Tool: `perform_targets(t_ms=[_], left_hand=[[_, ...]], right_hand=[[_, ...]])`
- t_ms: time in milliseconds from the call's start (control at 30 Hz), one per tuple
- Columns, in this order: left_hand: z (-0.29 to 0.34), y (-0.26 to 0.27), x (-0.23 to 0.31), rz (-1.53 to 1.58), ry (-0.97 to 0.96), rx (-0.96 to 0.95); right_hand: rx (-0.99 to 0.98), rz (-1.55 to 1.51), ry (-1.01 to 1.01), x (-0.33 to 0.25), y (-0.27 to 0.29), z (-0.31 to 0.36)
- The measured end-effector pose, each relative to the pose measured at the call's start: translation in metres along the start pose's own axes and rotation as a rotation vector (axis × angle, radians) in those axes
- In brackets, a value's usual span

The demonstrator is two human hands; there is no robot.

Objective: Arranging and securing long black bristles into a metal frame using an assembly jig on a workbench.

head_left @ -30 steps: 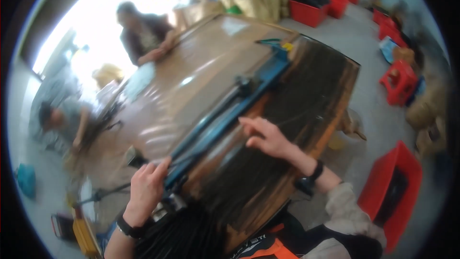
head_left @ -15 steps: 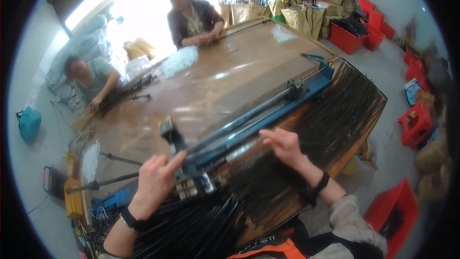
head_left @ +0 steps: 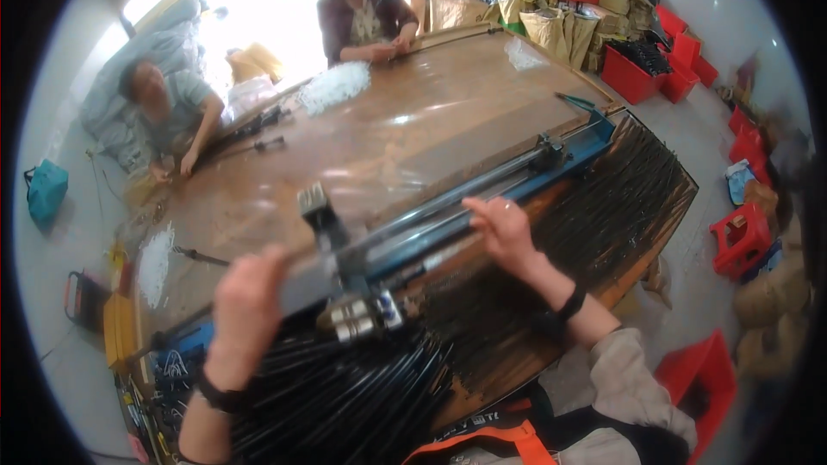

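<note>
A long blue metal jig point(head_left: 491, 194) with a rail and clamp blocks lies slantwise across the table. My left hand point(head_left: 248, 306) is beside its near-left end, smeared by motion, so its grip is unclear. My right hand point(head_left: 506, 232) hovers over the jig's near side, thumb and fingers drawn together; anything between them is too small to make out. A dark clamp block point(head_left: 320, 215) rises at the jig's left part, and a pale metal block point(head_left: 351, 320) sits below it. Thin black rods point(head_left: 345, 387) lie in a heap beneath my hands, and more black rods point(head_left: 612, 198) fill the table's right side.
Two people, one seated point(head_left: 168, 108) and one farther back point(head_left: 362, 17), work at the far edges. White small parts point(head_left: 336, 86) are piled on the brown tabletop point(head_left: 431, 112). Green-handled pliers point(head_left: 575, 102) lie near the jig's far end. Red bins point(head_left: 633, 73) and a red stool point(head_left: 741, 241) stand right.
My left hand has moved left and down, away from the jig's clamp. My right hand has risen slightly. The whole view has shifted a little; the seated person's hands have moved.
</note>
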State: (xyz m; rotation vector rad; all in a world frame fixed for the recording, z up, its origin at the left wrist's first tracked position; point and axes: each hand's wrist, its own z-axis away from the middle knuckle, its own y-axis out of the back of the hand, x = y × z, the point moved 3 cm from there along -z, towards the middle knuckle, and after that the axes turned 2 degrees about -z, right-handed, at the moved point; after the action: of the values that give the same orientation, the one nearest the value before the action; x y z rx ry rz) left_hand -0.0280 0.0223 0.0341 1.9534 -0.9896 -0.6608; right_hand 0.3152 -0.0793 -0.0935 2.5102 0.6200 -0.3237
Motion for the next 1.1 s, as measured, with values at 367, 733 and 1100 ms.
perform_targets(t_ms=[367, 733, 1100], left_hand=[[0.012, 0.061, -0.054, 0.014, 0.163, 0.199], [0.091, 0.062, -0.077, 0.02, 0.435, 0.043], [0.106, 0.034, -0.11, 0.017, 0.393, -0.046]], right_hand=[[-0.393, -0.848, -0.235, -0.068, -0.143, -0.075], [-0.577, -0.484, 0.168, -0.1, -0.198, -0.088], [-0.361, 0.255, 0.304, 0.021, -0.076, -0.053]])
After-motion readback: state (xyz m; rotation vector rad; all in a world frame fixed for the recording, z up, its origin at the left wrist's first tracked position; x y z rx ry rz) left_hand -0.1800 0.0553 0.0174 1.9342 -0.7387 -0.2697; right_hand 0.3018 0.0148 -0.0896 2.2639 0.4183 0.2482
